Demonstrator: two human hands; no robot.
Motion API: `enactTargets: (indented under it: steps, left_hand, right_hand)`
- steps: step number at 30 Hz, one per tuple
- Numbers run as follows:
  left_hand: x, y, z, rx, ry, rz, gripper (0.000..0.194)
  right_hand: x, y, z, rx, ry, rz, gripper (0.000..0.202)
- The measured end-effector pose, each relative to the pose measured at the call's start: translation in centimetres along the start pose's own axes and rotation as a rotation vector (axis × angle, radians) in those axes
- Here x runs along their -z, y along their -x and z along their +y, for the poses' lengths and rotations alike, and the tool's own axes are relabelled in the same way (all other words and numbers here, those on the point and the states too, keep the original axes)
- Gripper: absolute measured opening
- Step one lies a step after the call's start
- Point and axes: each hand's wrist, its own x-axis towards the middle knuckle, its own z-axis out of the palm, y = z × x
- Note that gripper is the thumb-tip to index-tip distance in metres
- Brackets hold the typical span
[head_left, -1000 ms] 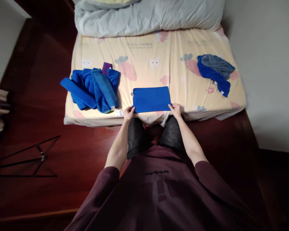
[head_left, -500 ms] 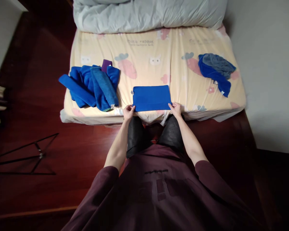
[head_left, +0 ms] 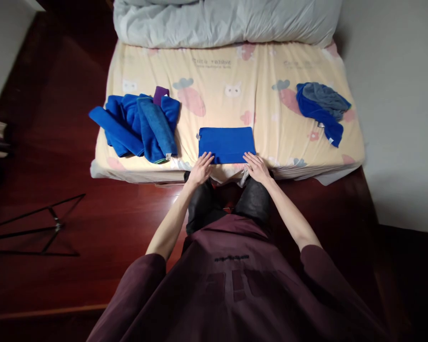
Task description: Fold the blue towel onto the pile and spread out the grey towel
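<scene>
A flat blue cloth (head_left: pixel 226 142), folded into a rectangle with a small tag at its left side, lies at the front edge of the bed (head_left: pixel 221 109). My left hand (head_left: pixel 201 169) rests its spread fingertips on the cloth's near left corner. On the near right corner lie the fingers of my right hand (head_left: pixel 257 166), also spread and holding nothing. To the left is a heap of blue cloths (head_left: pixel 128 126) with a purple piece (head_left: pixel 160 94) at its back. A smaller pile of blue and grey-blue cloths (head_left: pixel 323 104) sits at the right.
A bunched grey quilt (head_left: pixel 228 23) covers the far part of the bed. Black tripod legs (head_left: pixel 53 223) stand on the red-brown floor (head_left: pixel 103 247) at the left. A pale wall (head_left: pixel 399 118) rises on the right.
Both hands have let go of the cloth's near corners and moved slightly inward, their fingers now laid on its near edge. The cloth remains flat and folded.
</scene>
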Motion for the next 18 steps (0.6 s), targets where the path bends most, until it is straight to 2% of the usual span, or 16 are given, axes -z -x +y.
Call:
enactTargets:
  steps: [3,6,12,18]
  left_hand:
    - [-1.7,-1.0,0.0,0.064,-0.036,-0.011,0.066]
    - [-2.5,-1.3,-0.6,0.112,-0.063,0.01,0.07]
    - [-1.9,-2.5,-1.5,0.138,-0.099,-0.005,0.07]
    - [-1.8,-3.9,-1.9,0.158,-0.125,0.006,0.061]
  right_hand:
    - [-0.8,-0.9,0.1,-0.038,0.018,-0.052,0.055]
    - [-1.0,-1.1,0.8,-0.055,0.028,-0.06,0.056]
    - [-0.6,-1.9,2.2,-0.066,-0.008,-0.015,0.053]
    - [-1.0,-3.9,2.3,-0.245,-0.032,0.044,0.052]
